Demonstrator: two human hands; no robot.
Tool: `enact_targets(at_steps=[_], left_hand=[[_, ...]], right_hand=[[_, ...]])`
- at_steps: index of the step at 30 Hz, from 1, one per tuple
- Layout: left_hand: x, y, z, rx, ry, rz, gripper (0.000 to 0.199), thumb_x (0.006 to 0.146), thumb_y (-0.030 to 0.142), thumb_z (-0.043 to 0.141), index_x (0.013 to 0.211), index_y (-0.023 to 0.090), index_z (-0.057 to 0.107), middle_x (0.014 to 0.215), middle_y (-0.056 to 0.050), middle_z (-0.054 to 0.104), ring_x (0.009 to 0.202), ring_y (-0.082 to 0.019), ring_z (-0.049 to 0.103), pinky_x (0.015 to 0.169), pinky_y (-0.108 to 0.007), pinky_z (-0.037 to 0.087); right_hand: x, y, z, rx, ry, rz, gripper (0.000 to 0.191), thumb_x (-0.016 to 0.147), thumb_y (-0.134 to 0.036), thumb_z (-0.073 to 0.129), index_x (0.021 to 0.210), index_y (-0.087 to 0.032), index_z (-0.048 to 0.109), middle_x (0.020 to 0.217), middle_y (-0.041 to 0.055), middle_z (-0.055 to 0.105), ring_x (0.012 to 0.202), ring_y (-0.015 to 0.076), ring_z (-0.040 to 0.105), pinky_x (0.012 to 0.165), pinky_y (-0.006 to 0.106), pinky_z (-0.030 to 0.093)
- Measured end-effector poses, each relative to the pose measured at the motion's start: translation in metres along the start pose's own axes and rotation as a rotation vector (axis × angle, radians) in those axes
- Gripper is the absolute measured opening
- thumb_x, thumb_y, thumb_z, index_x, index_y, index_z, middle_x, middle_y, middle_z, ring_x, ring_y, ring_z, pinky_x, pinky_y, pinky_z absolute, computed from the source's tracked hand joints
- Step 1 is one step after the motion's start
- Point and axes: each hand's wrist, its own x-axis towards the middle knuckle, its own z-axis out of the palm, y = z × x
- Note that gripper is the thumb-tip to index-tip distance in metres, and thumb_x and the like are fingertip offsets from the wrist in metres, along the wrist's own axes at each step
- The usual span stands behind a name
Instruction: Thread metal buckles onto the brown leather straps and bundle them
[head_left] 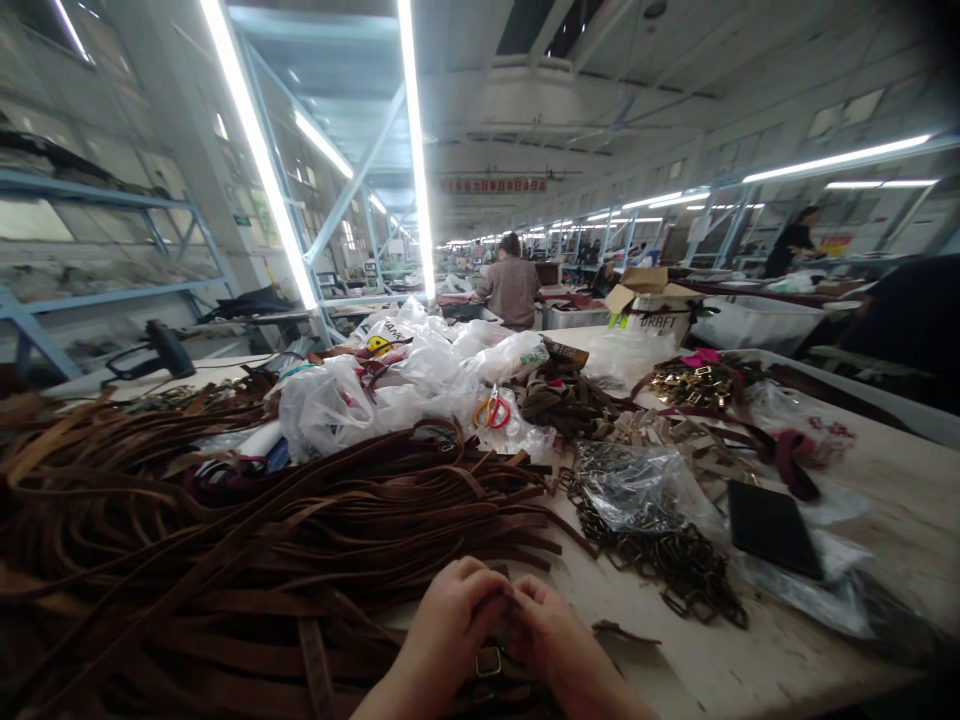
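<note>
The left hand [457,610] and right hand [547,625] meet low in the view. Their fingers are curled in and closed, tips together, but the hands hide what they pinch, if anything. A square buckle [488,661] shows just below the fingers, between the wrists. The dark bits around it are hard to make out, and the bottom of the view cuts them off. The brown straps [315,520] pile up left of the fingers and past them, and run out of view on the left. Right of the fingers, the table [697,660] has bare room, with one thin scrap [626,633] near the right hand. Past that room lie dark buckles [675,560], partly under a clear bag [645,485], and a black phone [775,528] farther right. The table's near edge shows at the lower right.
</note>
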Motion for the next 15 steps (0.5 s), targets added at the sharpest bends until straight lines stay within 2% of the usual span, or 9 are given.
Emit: enact_targets(at_steps=[3,5,7,11,15], left_hand=[[-0.001,-0.002,-0.002,-0.175,0.080,0.027,0.020,0.083,0.029,0.045,0.079,0.018,0.060,0.087,-0.004,0.054,0.083,-0.015,0.051,0.075,-0.023,0.039],[-0.002,-0.002,-0.005,-0.293,0.052,-0.032,0.024,0.084,0.033,0.041,0.074,0.017,0.055,0.076,-0.001,0.052,0.072,-0.013,0.050,0.067,-0.021,0.040],[-0.003,-0.005,-0.007,-0.293,0.047,-0.121,0.022,0.084,0.034,0.041,0.074,0.017,0.051,0.067,0.002,0.049,0.064,-0.011,0.046,0.060,-0.020,0.038],[-0.003,-0.012,-0.007,-0.023,0.126,-0.229,0.010,0.077,0.029,0.048,0.076,0.019,0.050,0.064,0.004,0.051,0.060,-0.011,0.046,0.057,-0.021,0.034],[-0.003,-0.016,-0.002,0.312,0.187,-0.285,0.006,0.075,0.021,0.046,0.069,0.019,0.049,0.064,0.002,0.053,0.062,-0.013,0.049,0.060,-0.023,0.033]], right_hand=[[0.003,-0.003,0.005,0.061,0.017,0.045,0.036,0.053,-0.034,0.076,0.064,-0.017,0.046,0.047,-0.0096,0.044,0.042,0.0031,0.041,0.043,0.015,0.031],[0.003,-0.005,0.010,0.091,0.005,0.055,0.034,0.053,-0.031,0.075,0.067,-0.016,0.047,0.050,-0.0087,0.047,0.045,0.0032,0.044,0.045,0.015,0.034],[0.001,-0.005,0.014,0.084,-0.018,0.044,0.033,0.053,-0.029,0.075,0.068,-0.016,0.049,0.054,-0.0071,0.051,0.048,0.0040,0.048,0.048,0.016,0.036],[-0.001,-0.001,0.019,0.035,-0.032,0.029,0.032,0.054,-0.030,0.074,0.068,-0.016,0.050,0.057,-0.0051,0.053,0.054,0.0069,0.052,0.054,0.019,0.039],[0.004,0.008,0.018,-0.041,-0.040,-0.006,0.029,0.057,-0.032,0.071,0.067,-0.016,0.049,0.063,-0.0030,0.055,0.060,0.0091,0.053,0.060,0.022,0.041]])
